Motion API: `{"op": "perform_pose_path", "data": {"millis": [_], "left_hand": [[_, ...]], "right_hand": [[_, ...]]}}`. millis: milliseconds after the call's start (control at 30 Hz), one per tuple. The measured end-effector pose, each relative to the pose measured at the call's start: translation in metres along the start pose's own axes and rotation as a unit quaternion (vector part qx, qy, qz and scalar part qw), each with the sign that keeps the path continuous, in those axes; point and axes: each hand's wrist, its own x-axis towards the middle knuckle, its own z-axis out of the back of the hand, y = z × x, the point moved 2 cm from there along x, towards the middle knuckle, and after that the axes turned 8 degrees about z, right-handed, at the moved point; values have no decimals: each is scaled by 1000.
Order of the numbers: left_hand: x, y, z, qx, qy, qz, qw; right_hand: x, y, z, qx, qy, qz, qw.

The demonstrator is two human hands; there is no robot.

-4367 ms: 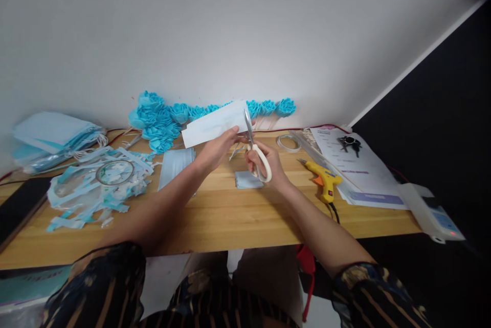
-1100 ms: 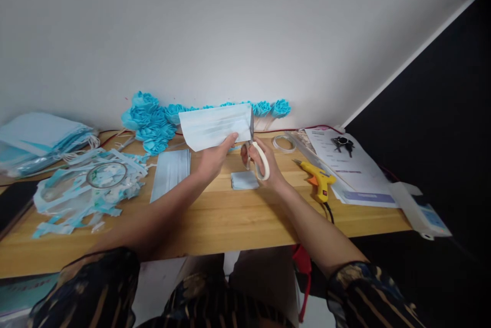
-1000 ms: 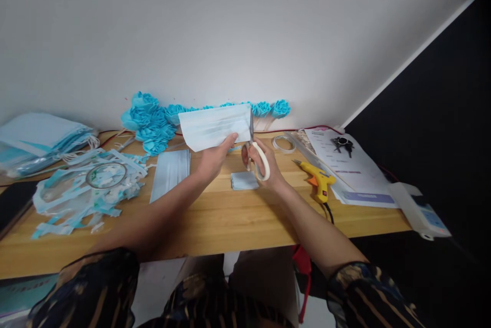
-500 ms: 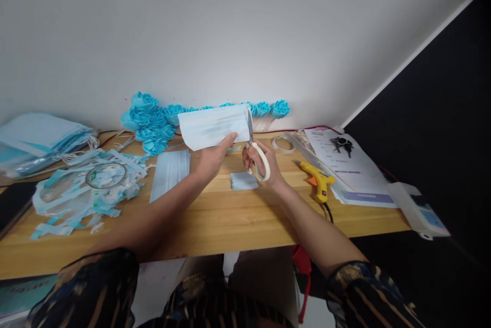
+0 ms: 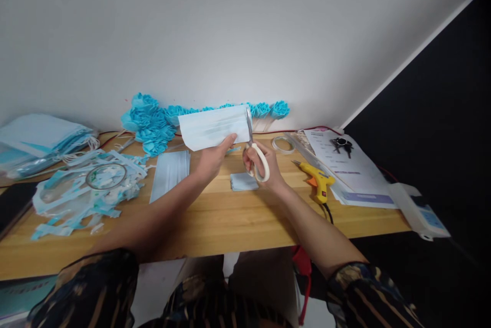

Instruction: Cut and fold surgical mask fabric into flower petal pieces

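Observation:
My left hand (image 5: 215,158) pinches the lower edge of a pale blue pleated mask sheet (image 5: 210,127), holding it up above the table. In my right hand (image 5: 268,164) are white-handled scissors (image 5: 262,163), their metal blades pointing up along the sheet's right edge. A small stack of cut blue pieces (image 5: 244,181) lies on the table below the scissors. Left of it, partly behind my left forearm, rests a stack of larger pleated blue sheets (image 5: 171,172).
Blue fabric flowers (image 5: 148,123) line the wall. Blue scraps with a tape roll (image 5: 106,176) and bagged masks (image 5: 42,138) lie left. To the right are another tape roll (image 5: 284,145), a yellow glue gun (image 5: 317,179), papers (image 5: 356,174), keys (image 5: 342,145) and a white power strip (image 5: 422,213).
The scissor blades have shifted slightly at the sheet's right edge, and the handles look a little closer together. The left hand and sheet have barely moved.

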Motion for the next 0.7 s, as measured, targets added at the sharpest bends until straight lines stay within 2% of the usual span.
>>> {"op": "perform_pose_path", "data": {"millis": [500,700], "left_hand": [[2,5,2,-3,1,7,1000],[1,-8,-4,-127,49,10,991]], "right_hand": [[1,-5,-1,-8,-21,-5,1000],[1,-6,-1,-18,-22,-2,1000]]}}
